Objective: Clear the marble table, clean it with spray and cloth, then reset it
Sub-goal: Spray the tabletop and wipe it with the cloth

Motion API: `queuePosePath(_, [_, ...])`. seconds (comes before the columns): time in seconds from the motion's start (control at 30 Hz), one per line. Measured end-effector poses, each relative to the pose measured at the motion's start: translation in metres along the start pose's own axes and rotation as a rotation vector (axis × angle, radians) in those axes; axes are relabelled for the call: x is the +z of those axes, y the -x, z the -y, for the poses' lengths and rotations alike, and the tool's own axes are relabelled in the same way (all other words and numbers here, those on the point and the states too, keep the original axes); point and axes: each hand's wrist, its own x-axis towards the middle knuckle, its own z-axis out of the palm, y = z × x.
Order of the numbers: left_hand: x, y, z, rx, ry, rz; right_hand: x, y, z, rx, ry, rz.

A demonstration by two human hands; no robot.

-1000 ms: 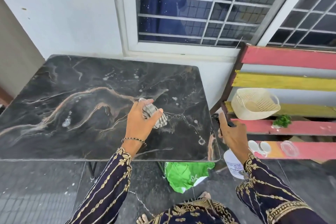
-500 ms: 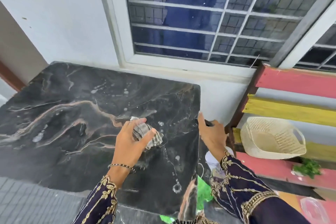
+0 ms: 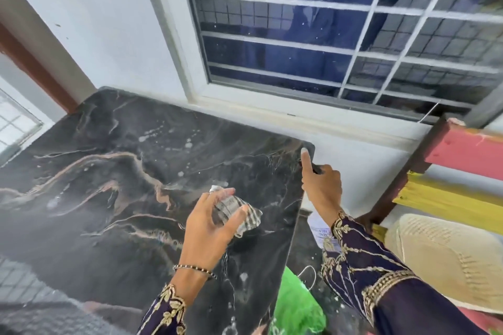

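The black marble table (image 3: 114, 171) with tan veins fills the left and middle; white spray droplets and foam spots dot its top. My left hand (image 3: 211, 228) grips a bunched checked cloth (image 3: 239, 212) pressed on the table's right part. My right hand (image 3: 322, 185) holds a white spray bottle (image 3: 319, 231) by its dark trigger head just past the table's right edge, index finger stretched along the top. The bottle's body hangs below my wrist, mostly hidden by the sleeve.
A bench with pink (image 3: 468, 152) and yellow (image 3: 446, 204) slats stands at the right, with a cream woven basket (image 3: 441, 255) on it. A green plastic bag (image 3: 296, 307) lies on the floor under the table's right edge. A barred window (image 3: 326, 30) and white wall sit behind.
My right hand has lifted the spray bottle from low beside the bench up to the table's right edge. My left hand stays on the cloth; the view has swung left and closer.
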Motion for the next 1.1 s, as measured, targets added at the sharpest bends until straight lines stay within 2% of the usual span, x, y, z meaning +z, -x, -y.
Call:
queuePosePath(0.13, [0.017, -0.01, -0.005, -0.011, -0.007, 0.023, -0.006, -0.016, -0.007, -0.014, -0.052, -0.023])
queuePosePath(0.3, [0.038, -0.016, -0.016, 0.023, -0.06, 0.071, -0.014, -0.029, -0.027, 0.07, -0.005, -0.034])
queuePosePath(0.5, [0.073, -0.018, -0.032, 0.039, -0.027, 0.154, -0.027, -0.026, -0.06, 0.019, -0.241, 0.028])
queuePosePath(0.8, [0.17, -0.016, -0.046, 0.097, -0.082, 0.37, -0.096, -0.032, -0.121, -0.003, -0.484, -0.092])
queuePosePath(0.97, [0.232, -0.012, -0.041, 0.1, -0.177, 0.503, -0.152, -0.039, -0.17, -0.085, -0.368, -0.155])
queuePosePath(1.1, [0.268, -0.004, -0.04, 0.154, -0.217, 0.553, -0.182, -0.052, -0.226, -0.07, -0.029, -0.192])
